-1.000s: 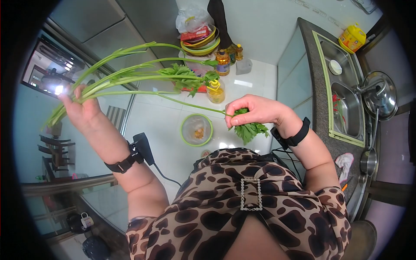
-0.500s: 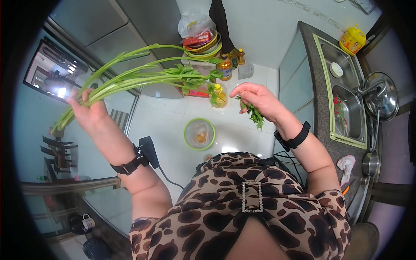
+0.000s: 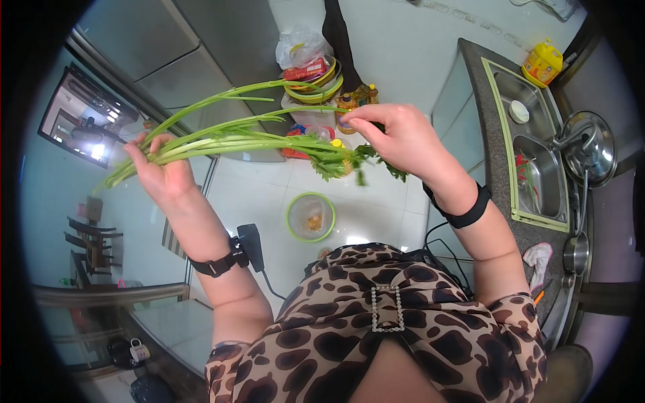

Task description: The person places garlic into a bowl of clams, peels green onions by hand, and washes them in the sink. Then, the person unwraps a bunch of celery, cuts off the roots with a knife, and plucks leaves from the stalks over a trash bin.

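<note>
A bunch of long green celery stalks (image 3: 222, 146) stretches across the upper left of the head view. My left hand (image 3: 164, 171) is closed around its lower ends, holding it nearly level. At the leafy end, my right hand (image 3: 403, 138) is closed, thumb and forefinger pinched at the tip of a thin upper stalk. Plucked celery leaves (image 3: 398, 170) stick out beneath its curled fingers. Other leaves (image 3: 329, 161) still hang on the lower stalks beside this hand. Below both hands, a bin with a green rim (image 3: 289, 226) and a clear liner stands on the floor, some orange-brown scraps inside.
To the right runs a counter (image 3: 489, 134) with a double sink (image 3: 545, 161), red and green vegetables in one basin. A yellow jug (image 3: 543, 64) stands behind it. Stacked basins (image 3: 322, 87) and oil bottles (image 3: 347, 104) sit by the back wall, near the fridge (image 3: 222, 60).
My right hand has moved up to a thin stalk's tip, the plucked leaves still in it. My left hand has shifted right and slightly down with the celery.
</note>
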`<state>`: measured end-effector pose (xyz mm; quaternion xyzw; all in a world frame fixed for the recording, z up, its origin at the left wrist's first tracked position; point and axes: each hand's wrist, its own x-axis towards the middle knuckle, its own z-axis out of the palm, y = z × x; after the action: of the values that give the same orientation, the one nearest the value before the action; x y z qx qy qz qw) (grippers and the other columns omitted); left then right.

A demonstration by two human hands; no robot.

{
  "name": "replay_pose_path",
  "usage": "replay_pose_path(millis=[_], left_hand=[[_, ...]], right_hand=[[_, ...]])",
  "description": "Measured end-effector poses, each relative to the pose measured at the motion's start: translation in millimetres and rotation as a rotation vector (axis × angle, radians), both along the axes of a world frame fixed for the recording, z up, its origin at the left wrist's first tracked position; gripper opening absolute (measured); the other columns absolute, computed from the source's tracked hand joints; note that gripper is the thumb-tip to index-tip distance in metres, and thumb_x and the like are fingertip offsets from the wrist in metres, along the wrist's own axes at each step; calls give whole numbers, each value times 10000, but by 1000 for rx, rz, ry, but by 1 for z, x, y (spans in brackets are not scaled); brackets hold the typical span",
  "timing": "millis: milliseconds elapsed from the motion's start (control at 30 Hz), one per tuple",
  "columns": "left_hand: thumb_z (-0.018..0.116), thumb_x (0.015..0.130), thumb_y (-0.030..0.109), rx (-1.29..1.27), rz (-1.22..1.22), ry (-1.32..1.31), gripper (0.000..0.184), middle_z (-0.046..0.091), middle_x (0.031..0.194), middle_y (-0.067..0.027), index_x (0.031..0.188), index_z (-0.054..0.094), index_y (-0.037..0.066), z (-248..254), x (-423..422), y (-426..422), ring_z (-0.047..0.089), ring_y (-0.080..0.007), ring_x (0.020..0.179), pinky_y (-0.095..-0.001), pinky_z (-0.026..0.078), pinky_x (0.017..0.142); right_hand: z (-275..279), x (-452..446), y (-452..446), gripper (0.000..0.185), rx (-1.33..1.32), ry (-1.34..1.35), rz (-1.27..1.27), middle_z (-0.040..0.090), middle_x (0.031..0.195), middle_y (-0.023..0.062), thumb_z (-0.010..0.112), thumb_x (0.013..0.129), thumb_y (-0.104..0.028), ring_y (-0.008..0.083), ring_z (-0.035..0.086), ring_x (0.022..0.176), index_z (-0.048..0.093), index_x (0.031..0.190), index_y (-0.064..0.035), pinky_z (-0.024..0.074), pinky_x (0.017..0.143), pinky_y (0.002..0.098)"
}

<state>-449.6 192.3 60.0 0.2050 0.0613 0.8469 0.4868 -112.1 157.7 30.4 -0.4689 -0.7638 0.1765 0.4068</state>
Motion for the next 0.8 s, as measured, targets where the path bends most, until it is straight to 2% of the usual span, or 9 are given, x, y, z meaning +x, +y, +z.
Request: replay_pose_path(millis=[100,167,233,400,467,567,700,800], left_hand=[[501,927,244,63,-14,39,225,494,904,-89,910,461,23,6,17,-6,459,-142,689,-203,440,587],[512,921,228,156,-172,2,205,500,876,-72,910,460,30,10,27,-11,466,-141,718,-210,452,596],[523,915,221,176,-195,1,188,505,865,-65,912,473,40,14,38,-16,472,-149,743,-215,459,601],[555,895,205,249,-243,-11,141,519,854,-55,912,517,70,19,52,-26,488,-181,811,-229,475,612],[569,886,200,294,-265,18,129,525,851,-58,909,536,77,21,54,-28,497,-203,836,-231,481,619],[594,867,176,249,-159,32,161,485,844,-64,843,528,31,27,62,-33,431,-168,774,-219,459,616],[587,871,181,269,-177,65,163,490,844,-64,846,529,32,27,61,-35,432,-168,777,-219,459,617],[579,877,187,272,-149,112,163,494,846,-64,851,531,33,28,60,-36,434,-170,779,-219,460,617]], right_hand=[[-8,-16,3,175,-33,105,41,658,761,93,576,823,-226,265,628,688,692,905,-124,495,619,342],[-5,-26,-1,170,-77,32,12,653,747,95,580,817,-225,268,623,679,693,883,-117,493,610,353],[-13,-33,2,171,68,37,10,650,734,96,585,811,-232,270,621,674,690,871,-110,490,602,362],[-10,-37,0,211,-43,-69,36,653,765,94,692,751,-259,257,626,693,670,867,-85,488,610,334],[-20,-40,1,222,74,-12,64,641,746,54,705,718,-288,252,618,689,660,829,-101,483,588,366],[-23,-43,-2,218,78,-5,76,632,754,54,719,707,-265,254,615,690,640,826,-100,480,584,367],[-22,-44,-5,211,60,6,61,625,748,56,719,712,-249,253,613,700,626,819,-93,476,586,371],[-21,-36,-2,194,32,47,117,632,782,75,717,734,-192,237,597,701,634,852,-61,480,640,324]])
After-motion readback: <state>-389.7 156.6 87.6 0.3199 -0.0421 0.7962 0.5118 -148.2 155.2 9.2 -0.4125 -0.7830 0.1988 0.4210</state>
